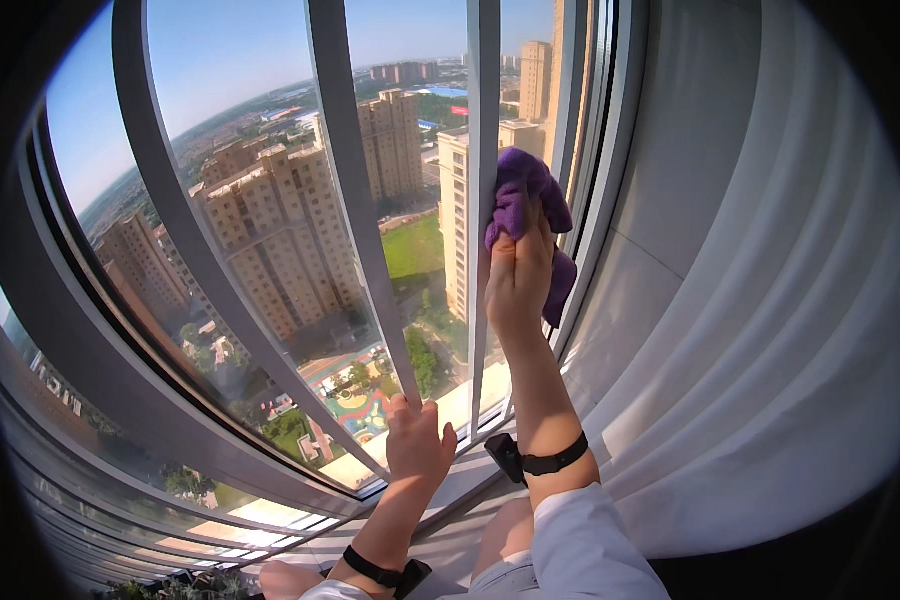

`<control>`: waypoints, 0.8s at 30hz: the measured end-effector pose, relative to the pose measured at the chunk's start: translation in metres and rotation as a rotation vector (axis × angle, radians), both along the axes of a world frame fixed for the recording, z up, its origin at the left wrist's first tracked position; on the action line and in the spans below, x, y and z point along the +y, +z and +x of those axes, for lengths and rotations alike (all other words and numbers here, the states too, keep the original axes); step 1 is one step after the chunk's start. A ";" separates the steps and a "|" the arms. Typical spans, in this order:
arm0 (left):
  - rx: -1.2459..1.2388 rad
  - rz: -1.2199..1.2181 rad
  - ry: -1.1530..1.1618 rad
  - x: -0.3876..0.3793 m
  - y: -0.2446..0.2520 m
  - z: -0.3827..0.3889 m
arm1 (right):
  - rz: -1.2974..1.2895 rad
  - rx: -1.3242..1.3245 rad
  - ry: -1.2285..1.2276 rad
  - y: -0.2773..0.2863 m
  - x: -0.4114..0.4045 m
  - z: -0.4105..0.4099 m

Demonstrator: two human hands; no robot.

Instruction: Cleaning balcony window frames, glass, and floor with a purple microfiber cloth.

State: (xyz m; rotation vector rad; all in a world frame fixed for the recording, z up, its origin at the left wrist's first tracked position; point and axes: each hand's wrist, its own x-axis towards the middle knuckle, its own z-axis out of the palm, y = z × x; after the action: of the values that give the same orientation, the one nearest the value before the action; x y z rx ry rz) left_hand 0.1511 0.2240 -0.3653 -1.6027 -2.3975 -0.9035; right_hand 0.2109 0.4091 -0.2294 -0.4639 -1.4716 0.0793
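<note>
A bunched purple cloth (523, 180) is in my right hand (521, 281), its loose end hanging down past my wrist side. Hand and cloth are raised to the right part of the window, between an upright white bar (483, 225) and the window frame (607, 150). Whether the cloth touches the glass or a bar, I cannot tell. Lower and to the left, my left hand (420, 442) has its fingers wrapped around the bottom part of another upright white bar (367, 210). Its fingertips are partly hidden behind that bar.
White curtains (765, 360) hang along the right, beside a grey tiled wall (652, 217). Below my hands runs the window sill (461, 484). More barred window (142, 495) continues at the left, with plants (202, 585) underneath. Tall buildings (277, 232) stand far below outside.
</note>
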 end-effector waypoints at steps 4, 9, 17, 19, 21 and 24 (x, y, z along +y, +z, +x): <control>-0.006 0.016 0.006 -0.002 -0.001 0.001 | 0.206 -0.008 -0.040 0.164 0.024 0.002; 0.018 0.037 -0.011 0.002 -0.010 -0.002 | 0.182 -0.074 -0.010 0.209 0.015 0.009; -0.029 0.019 -0.004 -0.005 -0.012 -0.005 | -0.164 0.004 0.090 -0.142 -0.004 -0.004; -0.033 0.072 -0.050 -0.005 -0.013 -0.007 | -0.497 0.166 0.198 -0.257 -0.025 -0.013; -0.067 0.082 -0.098 0.006 -0.012 0.009 | -0.807 0.396 0.254 -0.387 -0.019 0.002; -0.029 0.084 -0.089 0.001 -0.014 0.002 | -1.358 0.388 0.239 -0.448 -0.033 -0.005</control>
State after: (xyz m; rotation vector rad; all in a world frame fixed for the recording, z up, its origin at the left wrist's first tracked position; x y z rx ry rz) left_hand 0.1534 0.2253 -0.3788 -1.6880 -2.2899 -1.0360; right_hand 0.2059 0.3756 -0.6778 -1.2557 -0.8965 1.3317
